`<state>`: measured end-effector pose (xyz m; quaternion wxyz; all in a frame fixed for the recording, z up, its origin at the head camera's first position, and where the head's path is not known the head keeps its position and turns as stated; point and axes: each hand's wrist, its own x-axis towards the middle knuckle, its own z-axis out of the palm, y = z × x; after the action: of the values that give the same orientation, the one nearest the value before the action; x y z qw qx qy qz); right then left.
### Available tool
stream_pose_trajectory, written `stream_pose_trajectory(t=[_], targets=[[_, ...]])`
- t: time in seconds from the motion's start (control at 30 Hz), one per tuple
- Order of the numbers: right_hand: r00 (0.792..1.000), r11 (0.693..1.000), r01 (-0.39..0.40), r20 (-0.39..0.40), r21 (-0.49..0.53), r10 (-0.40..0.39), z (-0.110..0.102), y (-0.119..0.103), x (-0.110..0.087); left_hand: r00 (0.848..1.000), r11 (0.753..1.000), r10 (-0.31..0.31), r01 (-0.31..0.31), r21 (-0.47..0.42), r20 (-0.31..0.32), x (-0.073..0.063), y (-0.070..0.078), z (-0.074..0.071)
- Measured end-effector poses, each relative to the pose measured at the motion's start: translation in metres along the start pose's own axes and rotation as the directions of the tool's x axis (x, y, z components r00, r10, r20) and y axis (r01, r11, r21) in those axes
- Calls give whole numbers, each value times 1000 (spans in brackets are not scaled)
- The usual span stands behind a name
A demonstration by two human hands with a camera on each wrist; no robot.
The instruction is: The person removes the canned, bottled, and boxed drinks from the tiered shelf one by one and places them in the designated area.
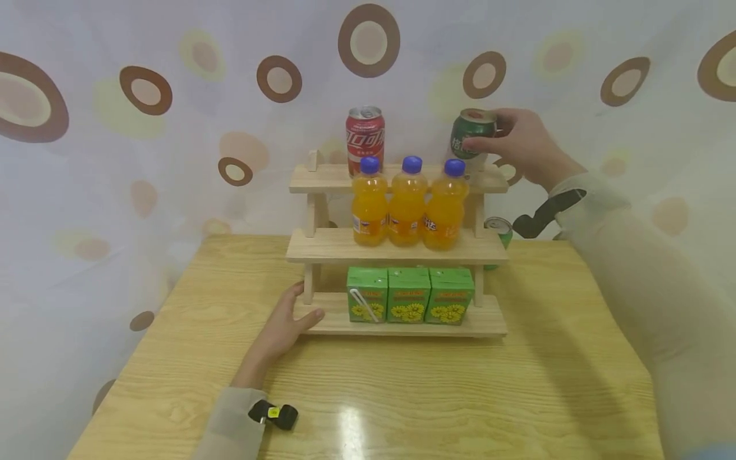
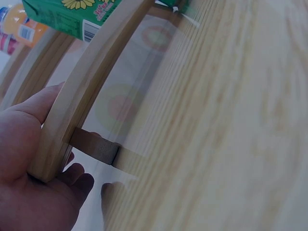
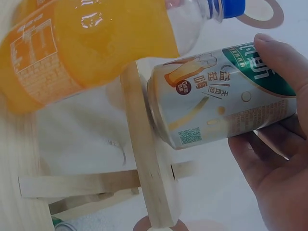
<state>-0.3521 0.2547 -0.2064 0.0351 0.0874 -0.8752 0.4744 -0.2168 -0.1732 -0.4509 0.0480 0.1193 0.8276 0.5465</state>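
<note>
Presently, right hand (image 1: 526, 145) grips green can (image 1: 462, 133), apparently placing it on top shelf (image 1: 322, 179); base contact unclear. Left hand (image 1: 282, 324) clasps bottom shelf (image 1: 335, 316). Next, likely: seat, release.

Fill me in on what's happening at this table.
A person's right hand holds a green-and-white can at the right of the top shelf of a wooden rack; whether it rests there is unclear. The left hand grips the left end of the bottom shelf. A red can stands on top, three orange drink bottles on the middle shelf, three green cartons on the bottom one.
</note>
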Motion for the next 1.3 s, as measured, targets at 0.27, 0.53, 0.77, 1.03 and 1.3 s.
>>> stream_pose_trajectory(t=[0.27,0.53,0.77,1.03,1.3], targets=[[998,995,40,-58,86,-35,-11,9,-14,1000,1000,-1,2,22,-10,6,-20,1],[992,992,82,-100,98,-72,-22,18,-29,1000,1000,12,-12,24,-2,5,-18,1],[991,993,70,-119,98,-58,-30,26,-43,1000,1000,12,-11,11,-10,6,-16,2],[989,989,76,-134,124,-59,-37,34,-63,1000,1000,-5,5,-13,5,-1,7,-1],[987,992,72,-147,100,-57,-43,47,-82,1000,999,17,-17,-42,6,-1,1,0]])
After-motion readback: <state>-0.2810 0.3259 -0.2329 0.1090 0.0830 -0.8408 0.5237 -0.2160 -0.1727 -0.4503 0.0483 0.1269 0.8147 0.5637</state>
